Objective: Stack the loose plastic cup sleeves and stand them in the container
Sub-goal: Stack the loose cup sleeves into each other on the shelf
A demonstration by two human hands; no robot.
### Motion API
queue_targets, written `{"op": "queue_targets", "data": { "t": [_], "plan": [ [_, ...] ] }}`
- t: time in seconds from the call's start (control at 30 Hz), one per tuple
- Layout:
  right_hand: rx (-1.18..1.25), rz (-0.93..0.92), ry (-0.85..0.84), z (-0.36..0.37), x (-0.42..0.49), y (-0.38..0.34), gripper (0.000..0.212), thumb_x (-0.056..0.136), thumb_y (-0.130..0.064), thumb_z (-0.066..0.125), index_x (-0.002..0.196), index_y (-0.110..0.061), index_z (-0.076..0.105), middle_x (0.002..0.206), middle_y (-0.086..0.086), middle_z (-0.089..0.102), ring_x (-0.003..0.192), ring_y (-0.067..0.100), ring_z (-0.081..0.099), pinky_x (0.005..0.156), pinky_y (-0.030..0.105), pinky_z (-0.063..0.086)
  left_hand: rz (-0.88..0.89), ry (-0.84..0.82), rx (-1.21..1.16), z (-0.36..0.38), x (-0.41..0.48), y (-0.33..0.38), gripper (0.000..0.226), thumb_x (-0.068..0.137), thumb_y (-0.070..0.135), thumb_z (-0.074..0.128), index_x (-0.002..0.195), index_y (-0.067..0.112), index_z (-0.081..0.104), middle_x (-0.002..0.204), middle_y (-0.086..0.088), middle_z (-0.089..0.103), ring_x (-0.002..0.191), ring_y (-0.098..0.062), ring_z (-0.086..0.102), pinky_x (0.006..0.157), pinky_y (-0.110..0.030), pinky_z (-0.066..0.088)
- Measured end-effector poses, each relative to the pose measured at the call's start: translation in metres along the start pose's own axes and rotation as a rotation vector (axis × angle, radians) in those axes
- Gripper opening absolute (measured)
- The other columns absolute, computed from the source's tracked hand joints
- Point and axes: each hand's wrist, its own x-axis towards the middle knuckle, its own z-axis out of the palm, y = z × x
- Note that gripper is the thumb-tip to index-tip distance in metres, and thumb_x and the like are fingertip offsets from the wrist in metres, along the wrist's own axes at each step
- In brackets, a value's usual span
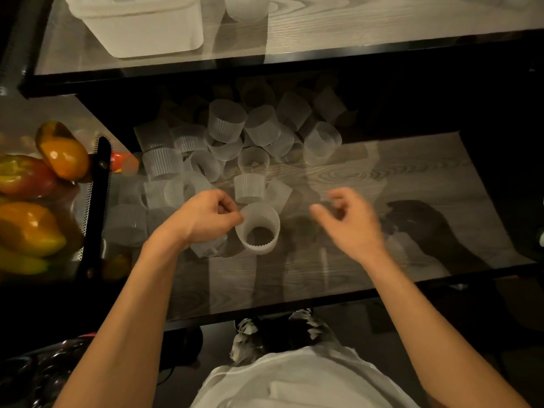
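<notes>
Currently your left hand pinches the near-left rim of one ribbed sleeve, thumb and fingertips closed on the thin wall. The sleeve is tilted, its open mouth facing you, low over the table. Your right hand hovers just to its right, fingers loosely curled and apart, holding nothing; it is motion-blurred, so finer detail cannot be read.

Location of stock: the pile of loose sleeves spreads across the far and left part of the table, some upright, some on their sides. One upright sleeve stands just beyond the held one. The container sits on the upper level, top left, well apart from your hands. Fruit lies in a tray at the far left.

Judgement: stacking looks barely begun; no built stack is visible.

Notes for the step:
- Bring the right hand in to steady the opposite wall; a one-sided pinch will likely ovalise soft plastic.
- Check the taper and nest with the same end leading.
- Line up the axes before pushing; the ribs may catch if skewed.
- Take the nearest upright sleeve next, since it needs no turning.
</notes>
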Motion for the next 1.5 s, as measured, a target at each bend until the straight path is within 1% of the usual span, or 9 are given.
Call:
{"op": "queue_targets", "data": {
  "t": [0.07, 0.17, 0.4, 0.73, 0.83, 0.97, 1.1, 1.3, 1.5],
  "plan": [
    [-0.184, 0.255, 0.200, -0.006, -0.002, 0.035, 0.054, 0.087, -0.047, 0.071, 0.128, -0.016, 0.054, 0.129, 0.010, 0.053, 0.117, 0.031, 0.055, 0.094, 0.039, 0.048, 0.020, 0.087, 0.063, 0.003, 0.003, 0.005, 0.023, 0.091, 0.038, 0.070, 0.104, 0.022, 0.064, 0.094, 0.004, 0.069, 0.084, -0.009, 0.066, 0.071, -0.025, 0.053],
    [-0.297, 0.491, 0.098, -0.007, -0.012, 0.077, 0.066, 0.086, -0.045, 0.072, 0.140, -0.017, 0.047, 0.143, 0.018, 0.038, 0.129, 0.042, 0.044, 0.106, 0.047, 0.042, 0.072, 0.158, 0.049, 0.009, 0.010, 0.016, 0.025, 0.090, 0.041, 0.069, 0.106, 0.023, 0.063, 0.094, 0.008, 0.068, 0.086, -0.008, 0.065, 0.076, -0.028, 0.055],
    [0.128, 0.570, 0.114, -0.003, -0.012, 0.107, 0.084, 0.067, -0.046, 0.082, 0.141, -0.023, 0.049, 0.135, 0.010, 0.055, 0.115, 0.028, 0.059, 0.098, 0.043, 0.053, 0.115, 0.031, 0.116, 0.026, 0.021, 0.033, 0.024, 0.090, 0.045, 0.067, 0.102, 0.024, 0.069, 0.100, 0.009, 0.069, 0.097, -0.013, 0.065, 0.089, -0.038, 0.057],
    [0.369, 0.171, -0.019, -0.002, -0.005, 0.034, 0.082, 0.076, -0.016, 0.087, 0.147, -0.021, 0.045, 0.134, -0.007, 0.057, 0.118, 0.010, 0.057, 0.093, 0.030, 0.054, 0.099, 0.122, -0.200, 0.021, 0.015, 0.022, 0.033, 0.098, 0.047, 0.059, 0.101, 0.018, 0.074, 0.096, -0.010, 0.075, 0.092, -0.031, 0.071, 0.085, -0.051, 0.059],
    [0.470, -0.036, -0.107, -0.001, -0.009, -0.012, 0.084, 0.076, -0.010, 0.087, 0.147, -0.024, 0.046, 0.139, -0.010, 0.055, 0.122, 0.006, 0.058, 0.098, 0.030, 0.055, 0.215, 0.159, -0.395, 0.015, 0.006, 0.019, 0.028, 0.096, 0.045, 0.063, 0.108, 0.022, 0.073, 0.103, 0.001, 0.076, 0.101, -0.016, 0.072, 0.093, -0.042, 0.058],
    [0.530, -0.251, -0.270, 0.004, -0.012, -0.060, 0.080, 0.078, -0.003, 0.084, 0.145, -0.025, 0.046, 0.143, -0.007, 0.054, 0.127, 0.007, 0.058, 0.099, 0.028, 0.054, 0.341, 0.197, -0.641, 0.004, -0.011, 0.019, 0.016, 0.099, 0.024, 0.065, 0.111, 0.016, 0.071, 0.107, -0.008, 0.074, 0.095, -0.016, 0.069, 0.078, -0.028, 0.057],
    [0.417, -0.313, -0.374, 0.015, -0.006, -0.065, 0.080, 0.076, -0.007, 0.085, 0.143, -0.029, 0.047, 0.142, -0.011, 0.055, 0.128, 0.006, 0.057, 0.103, 0.038, 0.054, 0.311, 0.167, -0.653, -0.006, -0.018, 0.004, 0.016, 0.093, 0.021, 0.067, 0.106, 0.015, 0.072, 0.109, -0.017, 0.071, 0.096, -0.022, 0.065, 0.080, -0.036, 0.054],
    [0.159, -0.336, -0.393, 0.029, -0.005, -0.053, 0.082, 0.075, -0.014, 0.084, 0.144, -0.037, 0.046, 0.144, -0.021, 0.050, 0.134, 0.004, 0.048, 0.109, 0.040, 0.047, 0.259, 0.140, -0.576, 0.006, -0.019, -0.009, 0.019, 0.092, -0.006, 0.065, 0.107, 0.006, 0.068, 0.100, -0.007, 0.068, 0.083, -0.004, 0.065, 0.075, -0.016, 0.053],
    [-0.063, -0.350, -0.430, 0.026, 0.000, -0.053, 0.092, 0.079, -0.010, 0.079, 0.152, -0.039, 0.032, 0.156, -0.019, 0.037, 0.143, 0.003, 0.032, 0.118, 0.035, 0.032, 0.265, 0.082, -0.545, 0.011, -0.009, -0.016, 0.032, 0.084, -0.009, 0.072, 0.109, 0.009, 0.067, 0.109, -0.011, 0.071, 0.097, -0.018, 0.071, 0.090, -0.032, 0.059]
  ]
}}
